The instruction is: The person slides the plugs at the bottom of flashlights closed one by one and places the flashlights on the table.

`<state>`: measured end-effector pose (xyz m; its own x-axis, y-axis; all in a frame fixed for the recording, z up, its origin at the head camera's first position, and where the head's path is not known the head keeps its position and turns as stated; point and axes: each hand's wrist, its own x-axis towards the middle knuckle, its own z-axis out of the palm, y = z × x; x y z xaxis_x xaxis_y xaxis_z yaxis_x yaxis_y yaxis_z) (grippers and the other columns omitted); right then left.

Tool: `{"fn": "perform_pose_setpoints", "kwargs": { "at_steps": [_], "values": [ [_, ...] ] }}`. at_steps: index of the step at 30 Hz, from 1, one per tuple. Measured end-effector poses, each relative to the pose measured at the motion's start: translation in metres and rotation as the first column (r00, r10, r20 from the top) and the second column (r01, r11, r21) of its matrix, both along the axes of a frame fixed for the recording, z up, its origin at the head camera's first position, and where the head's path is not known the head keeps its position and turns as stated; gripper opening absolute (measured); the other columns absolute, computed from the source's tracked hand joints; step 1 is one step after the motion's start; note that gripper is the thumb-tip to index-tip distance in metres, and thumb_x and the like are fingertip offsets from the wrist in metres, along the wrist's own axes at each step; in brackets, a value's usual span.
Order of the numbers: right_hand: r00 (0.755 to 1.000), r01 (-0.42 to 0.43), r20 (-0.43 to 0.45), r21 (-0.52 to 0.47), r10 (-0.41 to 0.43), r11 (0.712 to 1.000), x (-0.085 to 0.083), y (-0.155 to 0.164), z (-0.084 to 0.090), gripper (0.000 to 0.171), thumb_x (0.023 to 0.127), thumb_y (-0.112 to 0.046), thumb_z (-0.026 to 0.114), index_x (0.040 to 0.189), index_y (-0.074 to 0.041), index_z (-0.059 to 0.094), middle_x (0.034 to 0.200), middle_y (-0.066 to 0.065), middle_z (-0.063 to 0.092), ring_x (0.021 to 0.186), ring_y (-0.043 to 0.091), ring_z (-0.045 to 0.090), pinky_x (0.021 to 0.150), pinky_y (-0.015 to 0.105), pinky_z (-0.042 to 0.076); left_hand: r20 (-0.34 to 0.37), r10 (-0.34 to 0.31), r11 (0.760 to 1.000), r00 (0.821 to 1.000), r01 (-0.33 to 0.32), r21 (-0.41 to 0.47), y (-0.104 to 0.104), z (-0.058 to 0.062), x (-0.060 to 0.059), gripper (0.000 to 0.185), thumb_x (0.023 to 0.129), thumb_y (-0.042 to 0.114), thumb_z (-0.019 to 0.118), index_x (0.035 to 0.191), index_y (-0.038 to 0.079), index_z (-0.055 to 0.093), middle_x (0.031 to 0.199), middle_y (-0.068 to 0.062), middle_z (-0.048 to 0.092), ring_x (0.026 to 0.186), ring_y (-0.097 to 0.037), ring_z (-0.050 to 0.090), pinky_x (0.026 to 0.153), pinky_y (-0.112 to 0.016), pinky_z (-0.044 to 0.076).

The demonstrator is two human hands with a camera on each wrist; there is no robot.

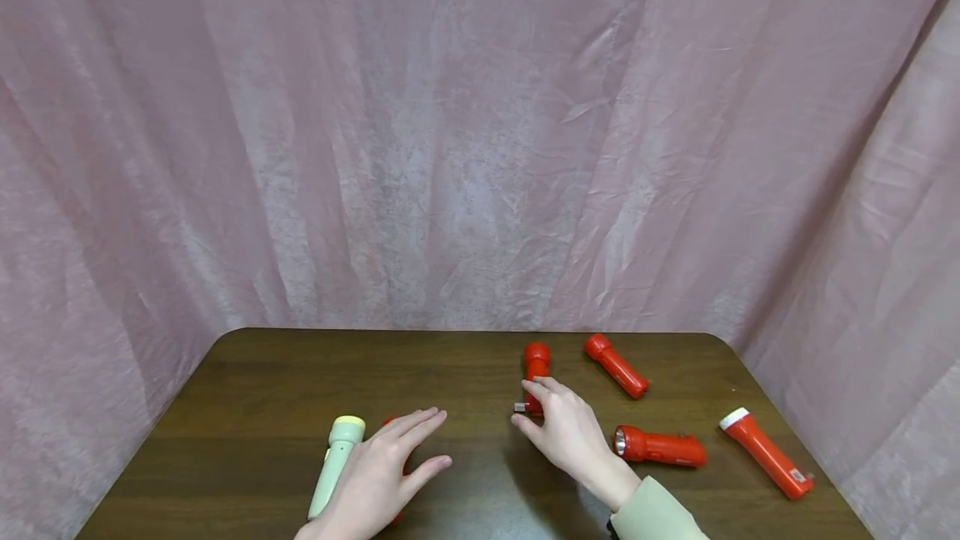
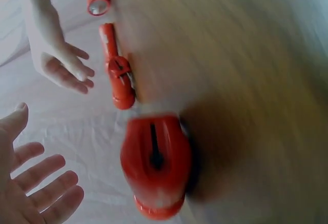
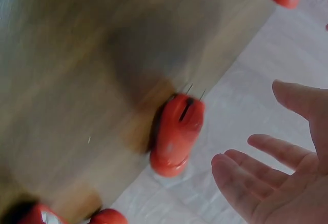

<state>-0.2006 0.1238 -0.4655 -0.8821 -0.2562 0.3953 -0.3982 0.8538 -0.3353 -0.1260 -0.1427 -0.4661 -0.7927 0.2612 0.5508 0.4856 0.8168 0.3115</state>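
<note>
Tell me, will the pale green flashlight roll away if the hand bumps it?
Probably a little. The pale green flashlight has a round barrel and lies on its side on the smooth wooden table, so a sideways nudge from the left hand could roll it. Its wider head would likely curve the roll. It looks stiff plastic, probably light.

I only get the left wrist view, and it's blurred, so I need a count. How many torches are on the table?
Observer: Six on the table: five red and one pale green torch.
Operator: I see no green one. Where is it?
Observer: It lies just outside the left hand, on that hand's left. The hand is spread above a red torch that is mostly hidden.
Operator: Is anything beyond the right hand?
Observer: Yes. Past the right hand, near the table's right edge, lies a red torch with a white head.
</note>
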Motion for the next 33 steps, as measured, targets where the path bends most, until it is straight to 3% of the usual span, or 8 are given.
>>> {"fn": "perform_pose_setpoints", "kwargs": {
  "at_steps": [10, 16, 23, 33],
  "values": [
    [0.997, 0.020, 0.073, 0.080, -0.026, 0.997, -0.027, 0.004, 0.004, 0.055, 0.087, -0.027, 0.086, 0.131, 0.001, 0.070, 0.129, 0.022, 0.072, 0.109, 0.038, 0.074, 0.093, 0.052, 0.062, 0.014, 0.029, 0.991, 0.999, -0.030, 0.128, 0.017, -0.010, 0.006, 0.052, 0.084, 0.036, 0.087, 0.132, 0.025, 0.074, 0.130, 0.003, 0.077, 0.114, -0.015, 0.076, 0.081, -0.033, 0.064],
    [0.993, 0.027, 0.107, 0.143, -0.042, 0.989, -0.041, 0.001, 0.007, 0.052, 0.086, -0.029, 0.085, 0.126, 0.001, 0.069, 0.113, 0.019, 0.073, 0.090, 0.034, 0.073, 0.082, 0.049, 0.062, -0.012, 0.051, 0.990, 0.999, -0.049, 0.131, 0.023, -0.014, 0.007, 0.051, 0.082, 0.036, 0.088, 0.131, 0.026, 0.074, 0.128, 0.006, 0.078, 0.112, -0.013, 0.076, 0.083, -0.033, 0.063],
    [0.974, 0.085, 0.193, 0.180, -0.120, 0.980, -0.057, 0.000, 0.001, 0.049, 0.087, -0.034, 0.084, 0.114, 0.003, 0.065, 0.094, 0.015, 0.067, 0.077, 0.030, 0.068, 0.074, 0.047, 0.061, 0.111, 0.057, 0.989, 0.992, -0.071, 0.132, 0.036, -0.006, 0.008, 0.050, 0.088, 0.040, 0.083, 0.135, 0.026, 0.072, 0.133, 0.006, 0.076, 0.116, -0.015, 0.075, 0.087, -0.036, 0.064],
    [0.952, 0.157, 0.243, 0.124, -0.184, 0.980, -0.071, 0.002, -0.007, 0.046, 0.086, -0.032, 0.085, 0.105, 0.003, 0.062, 0.082, 0.012, 0.065, 0.071, 0.029, 0.067, 0.066, 0.044, 0.059, 0.237, -0.024, 0.985, 0.971, -0.018, 0.173, 0.061, 0.002, -0.001, 0.050, 0.095, 0.044, 0.076, 0.140, 0.023, 0.069, 0.136, 0.000, 0.074, 0.119, -0.022, 0.075, 0.090, -0.043, 0.064]
  ]
}}
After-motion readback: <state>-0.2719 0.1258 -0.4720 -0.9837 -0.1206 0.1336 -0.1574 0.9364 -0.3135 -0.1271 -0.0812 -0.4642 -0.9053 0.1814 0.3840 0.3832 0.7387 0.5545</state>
